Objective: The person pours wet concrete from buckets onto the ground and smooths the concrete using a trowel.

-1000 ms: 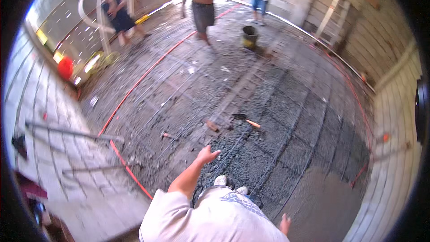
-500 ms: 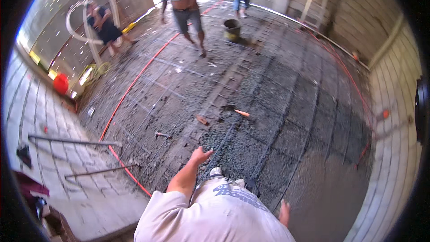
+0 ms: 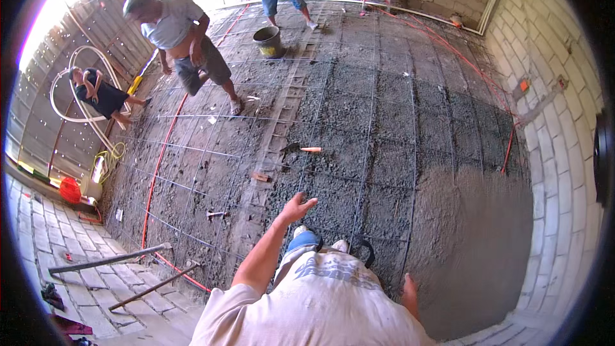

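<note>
My left hand (image 3: 298, 208) is held out over dark gravel (image 3: 333, 208), holding nothing, its thumb and fingers apart. Down by my right side, my right hand (image 3: 410, 294) shows only in part, with fingers stretched and nothing seen in them. It is nearest to a patch of smooth wet concrete (image 3: 477, 250). Steel rebar (image 3: 364, 176) forms a grid across the ground around my feet. Beyond my left hand lie a trowel (image 3: 311, 149) with an orange handle and a reddish piece of brick (image 3: 261, 176). A hammer (image 3: 216, 214) rests farther left.
A black bucket (image 3: 268, 43) stands at the back near two people (image 3: 186, 41) on foot. Another person (image 3: 99, 93) sits at the far left by a pale hose. A red conduit (image 3: 160, 160) crosses the ground. Two long-handled tools (image 3: 109, 259) lean at the left block wall.
The view has shifted, so the ground and walls sit differently. The nearer person has stepped and turned left; the far person now stands with legs and arms spread. My left hand remains stretched out.
</note>
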### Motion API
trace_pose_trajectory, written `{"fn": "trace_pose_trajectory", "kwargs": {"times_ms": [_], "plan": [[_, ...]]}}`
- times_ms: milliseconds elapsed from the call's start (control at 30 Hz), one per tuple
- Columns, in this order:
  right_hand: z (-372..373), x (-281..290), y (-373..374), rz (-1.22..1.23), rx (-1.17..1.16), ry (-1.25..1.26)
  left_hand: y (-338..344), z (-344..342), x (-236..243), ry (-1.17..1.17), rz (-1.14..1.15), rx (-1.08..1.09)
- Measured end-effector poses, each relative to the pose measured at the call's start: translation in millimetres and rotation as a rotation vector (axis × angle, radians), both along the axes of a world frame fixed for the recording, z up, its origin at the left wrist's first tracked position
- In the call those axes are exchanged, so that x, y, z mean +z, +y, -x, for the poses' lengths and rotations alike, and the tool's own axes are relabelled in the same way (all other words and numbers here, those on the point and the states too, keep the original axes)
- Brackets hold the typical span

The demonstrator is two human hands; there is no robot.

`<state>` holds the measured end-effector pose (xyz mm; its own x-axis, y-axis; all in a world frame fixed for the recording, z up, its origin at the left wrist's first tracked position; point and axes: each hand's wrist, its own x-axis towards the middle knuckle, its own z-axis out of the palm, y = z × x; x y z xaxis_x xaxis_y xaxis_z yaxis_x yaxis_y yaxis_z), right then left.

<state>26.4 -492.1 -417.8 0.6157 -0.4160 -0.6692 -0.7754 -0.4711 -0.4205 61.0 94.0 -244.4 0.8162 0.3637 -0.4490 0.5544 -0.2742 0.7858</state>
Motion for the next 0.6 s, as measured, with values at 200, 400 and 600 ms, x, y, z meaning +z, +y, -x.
{"fn": "trace_pose_trajectory", "kwargs": {"times_ms": [200,400,600], "plan": [[20,58,36,0.010,0.039,0.050,-59,-30,96,-0.243,-0.217,-0.405],[27,32,31,0.173,0.652,-0.158,-84,-47,129,-0.227,-0.403,-0.717],[-6,47,37,-0.210,0.180,-0.044,-74,-41,163,-0.171,-0.427,-0.658]]}}
